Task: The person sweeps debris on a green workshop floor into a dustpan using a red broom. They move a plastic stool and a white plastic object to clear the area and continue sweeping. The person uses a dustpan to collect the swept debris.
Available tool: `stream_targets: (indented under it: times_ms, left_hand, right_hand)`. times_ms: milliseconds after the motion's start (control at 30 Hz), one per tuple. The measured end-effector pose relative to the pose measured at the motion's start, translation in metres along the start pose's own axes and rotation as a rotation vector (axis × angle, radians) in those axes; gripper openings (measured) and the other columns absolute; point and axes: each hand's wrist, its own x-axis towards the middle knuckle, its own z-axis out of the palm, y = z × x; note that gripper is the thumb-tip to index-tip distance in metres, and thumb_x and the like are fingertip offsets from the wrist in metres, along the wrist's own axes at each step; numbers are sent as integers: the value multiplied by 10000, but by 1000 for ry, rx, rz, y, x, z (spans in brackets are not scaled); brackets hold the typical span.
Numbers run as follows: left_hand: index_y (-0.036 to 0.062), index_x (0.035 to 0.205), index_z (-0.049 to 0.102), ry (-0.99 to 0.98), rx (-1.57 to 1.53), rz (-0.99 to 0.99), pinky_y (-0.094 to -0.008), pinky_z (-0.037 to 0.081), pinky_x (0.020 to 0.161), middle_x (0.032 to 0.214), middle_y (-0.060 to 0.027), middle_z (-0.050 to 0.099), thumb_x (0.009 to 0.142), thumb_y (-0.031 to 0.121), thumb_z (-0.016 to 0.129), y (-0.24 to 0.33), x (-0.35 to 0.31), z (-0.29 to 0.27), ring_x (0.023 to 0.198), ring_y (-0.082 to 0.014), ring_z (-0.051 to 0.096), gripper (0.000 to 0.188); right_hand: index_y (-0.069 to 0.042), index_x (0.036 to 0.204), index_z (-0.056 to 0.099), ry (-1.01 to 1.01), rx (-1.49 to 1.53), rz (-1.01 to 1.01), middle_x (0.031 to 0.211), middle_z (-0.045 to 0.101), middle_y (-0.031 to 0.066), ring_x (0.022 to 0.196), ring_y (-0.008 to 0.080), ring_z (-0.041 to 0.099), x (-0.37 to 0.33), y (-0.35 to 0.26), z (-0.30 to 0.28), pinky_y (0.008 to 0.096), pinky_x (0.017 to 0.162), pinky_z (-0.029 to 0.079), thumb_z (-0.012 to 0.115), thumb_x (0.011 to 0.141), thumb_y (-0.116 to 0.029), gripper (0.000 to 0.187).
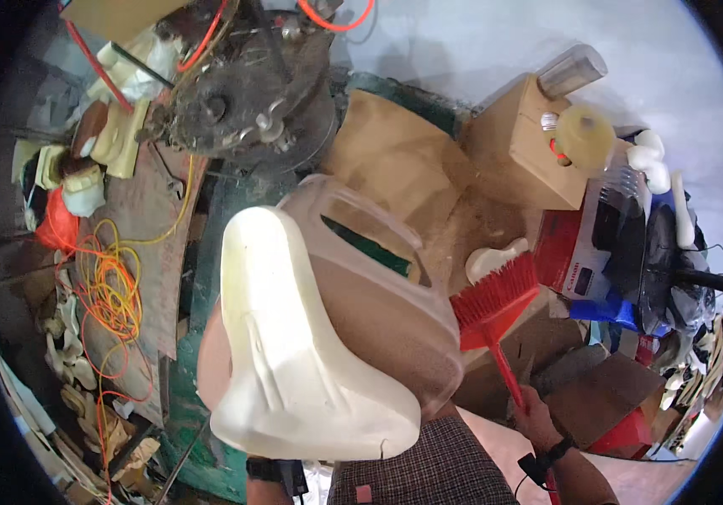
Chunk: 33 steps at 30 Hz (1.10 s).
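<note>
A large cream saddle-shaped foam piece (298, 353) fills the middle of the view, its narrow end pointing away from me. My left forearm (264, 484), with a dark strap at the wrist, runs up beneath its near edge. The foam hides my left hand, so its grip cannot be seen. Behind the foam is a translucent brownish plastic piece (378, 311) with a long slot near its far side. On the right, my right hand (536, 419) is closed around the handle of a red broom (496, 311), whose bristles point up and away beside the plastic piece.
A dark round machine (235, 105) stands at the far left. Tangled orange and yellow hoses (113, 295) lie on the left. Cardboard (399, 151), a brown box (517, 139) and a red-and-white carton (576, 252) sit beyond and right. A small cream piece (494, 258) lies behind the bristles.
</note>
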Motion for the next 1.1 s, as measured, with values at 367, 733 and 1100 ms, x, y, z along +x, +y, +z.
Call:
stream_targets:
  times_ms: [367, 733, 1100]
  left_hand:
    - [76, 1363, 341, -559, -153, 100, -468, 362, 1010, 1364, -115, 413, 925, 508, 328, -28, 156, 155, 1203, -321, 429, 616]
    - [93, 1383, 330, -297, -60, 173, -494, 374, 995, 1386, -118, 392, 895, 576, 314, 14, 247, 274, 1242, -337, 394, 687]
    - [115, 1352, 378, -215, 25, -90, -436, 437, 917, 1303, -92, 467, 876, 539, 439, -6, 167, 344, 1157, -299, 464, 640]
  right_hand:
    - [-64, 1194, 470, -80, 316, 295, 818, 567, 91, 626, 155, 585, -5, 32, -23, 306, 519, 515, 564, 810, -82, 395]
    - [-48, 1228, 449, -69, 400, 216, 825, 617, 146, 647, 198, 624, 26, 19, -20, 340, 547, 513, 582, 825, -105, 428]
    - [-112, 1340, 345, -249, 302, 163, 780, 570, 91, 555, 135, 556, -3, -9, -21, 288, 497, 486, 595, 843, -150, 558]
